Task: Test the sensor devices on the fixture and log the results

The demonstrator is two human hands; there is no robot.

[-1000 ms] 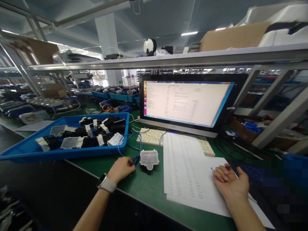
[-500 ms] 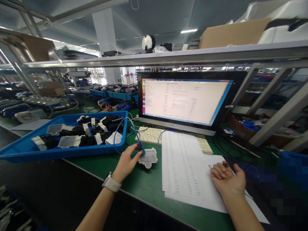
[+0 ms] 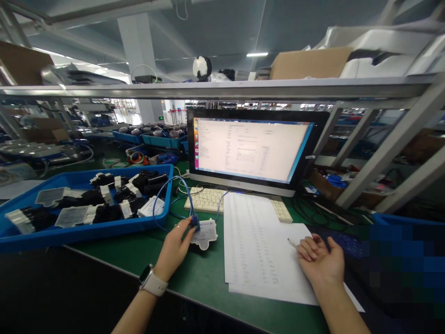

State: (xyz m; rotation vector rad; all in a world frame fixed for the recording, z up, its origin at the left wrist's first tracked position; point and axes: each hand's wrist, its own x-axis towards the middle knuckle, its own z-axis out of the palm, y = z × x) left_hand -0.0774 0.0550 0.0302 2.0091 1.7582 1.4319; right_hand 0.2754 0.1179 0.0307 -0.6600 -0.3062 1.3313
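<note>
My left hand [image 3: 175, 246], with a watch on its wrist, pinches a blue plug [image 3: 194, 222] on a blue cable [image 3: 189, 192]. The plug is at the upper left of a flat, whitish, printed module [image 3: 206, 235] on the green bench. Whether it touches the module I cannot tell. My right hand [image 3: 321, 260] rests palm up on printed paper sheets [image 3: 250, 241], its fingers curled around a pen [image 3: 292, 242] whose tip points left.
A blue tray [image 3: 83, 235] of black and white parts stands left. Behind the sheets are a keyboard [image 3: 205, 199] and a lit monitor [image 3: 243, 150]. A shelf [image 3: 222, 91] crosses above, carrying a cardboard box [image 3: 309, 64]. Dark cables [image 3: 306, 208] lie to the right.
My view has turned to the right, so the scene sits further left. The left fingers have closed more around the plug. More of the pen shows at my right hand.
</note>
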